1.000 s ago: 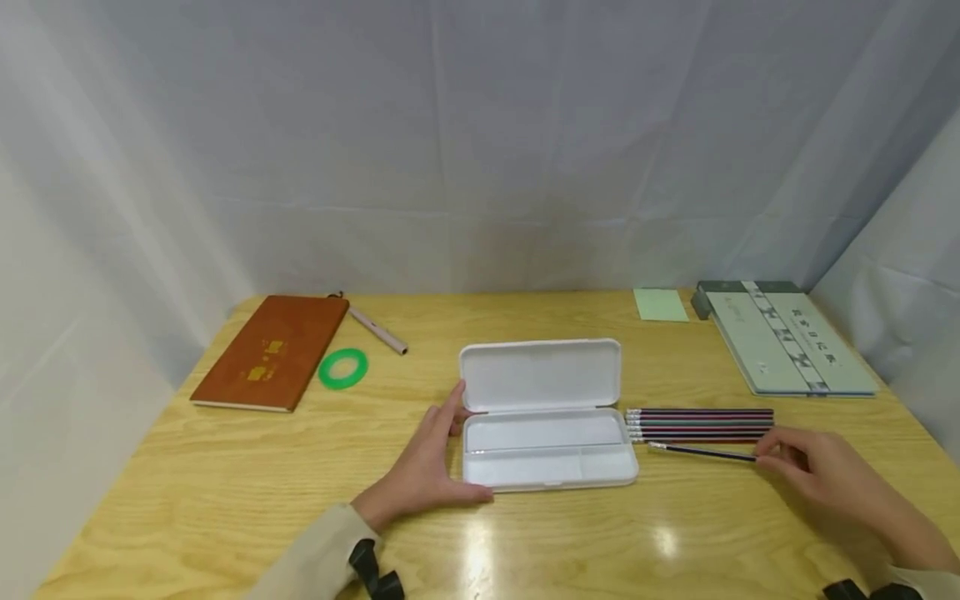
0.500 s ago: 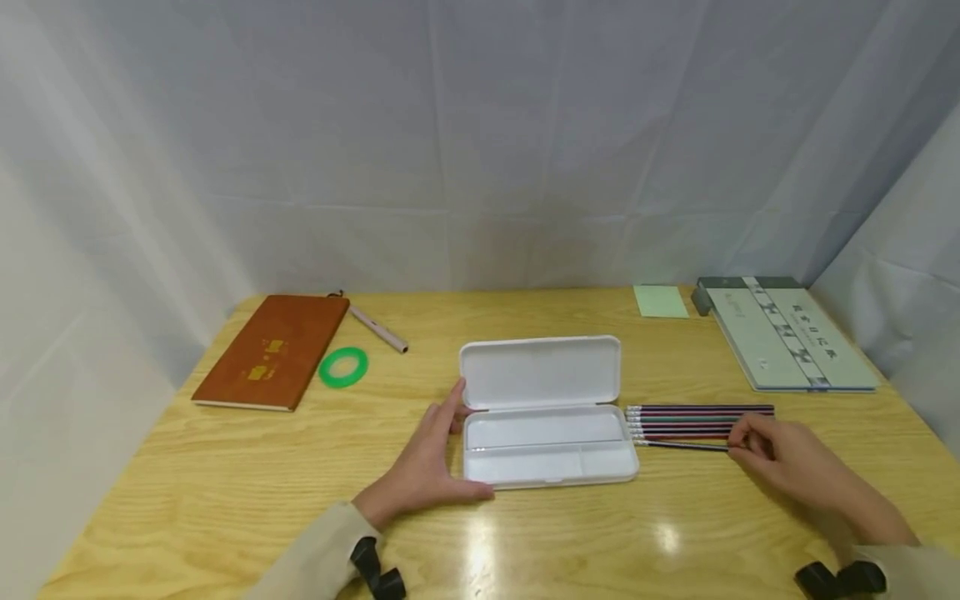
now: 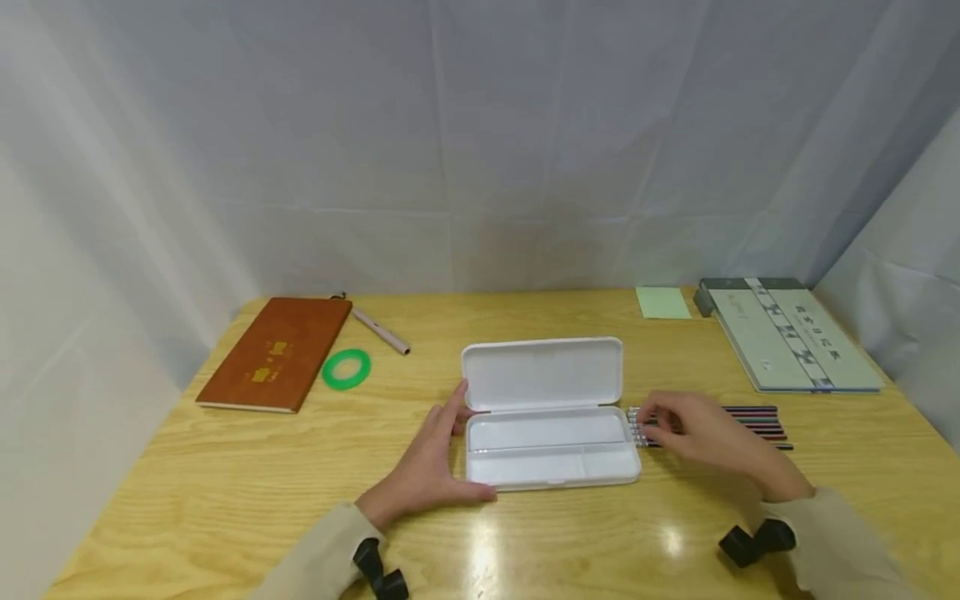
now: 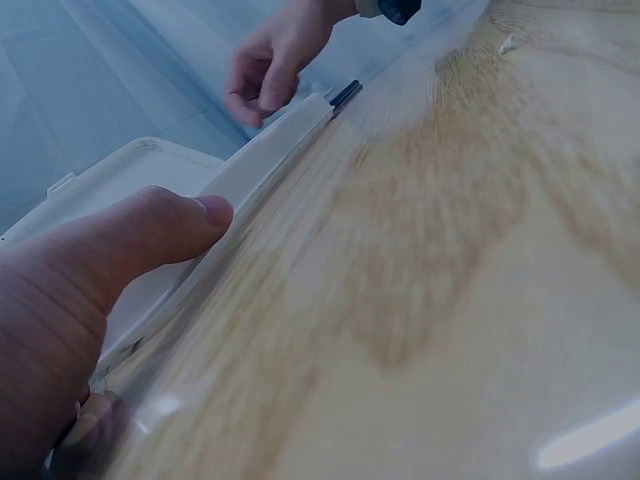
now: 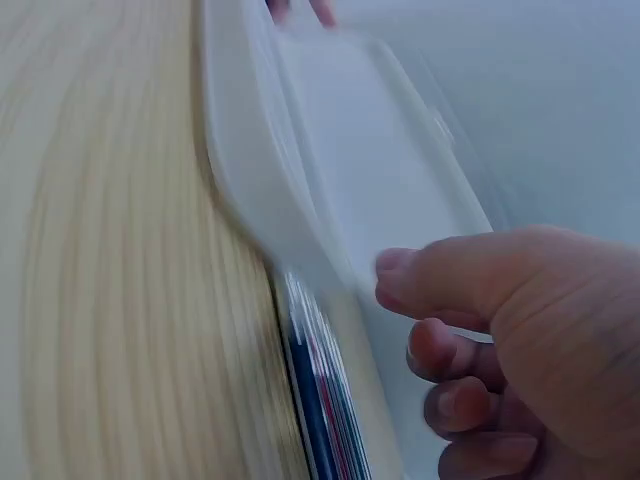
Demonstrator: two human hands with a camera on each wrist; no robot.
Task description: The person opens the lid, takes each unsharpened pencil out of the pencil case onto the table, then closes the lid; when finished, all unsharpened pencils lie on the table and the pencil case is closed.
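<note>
Between both hands, the open white pencil case (image 3: 551, 446) holds nothing.

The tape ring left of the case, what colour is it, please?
Green tape ring, clearest in the head view.

Pencils (image 3: 753, 417) partly hidden under right hand (image 3: 701, 433), right wrist view motion-blurred, notebook (image 3: 787, 333) lettering too small to read

Left hand (image 4: 70, 300) thumb against white pencil case (image 4: 240, 185) edge, right hand (image 4: 275, 55) beyond, wooden table (image 4: 450, 280)
</note>
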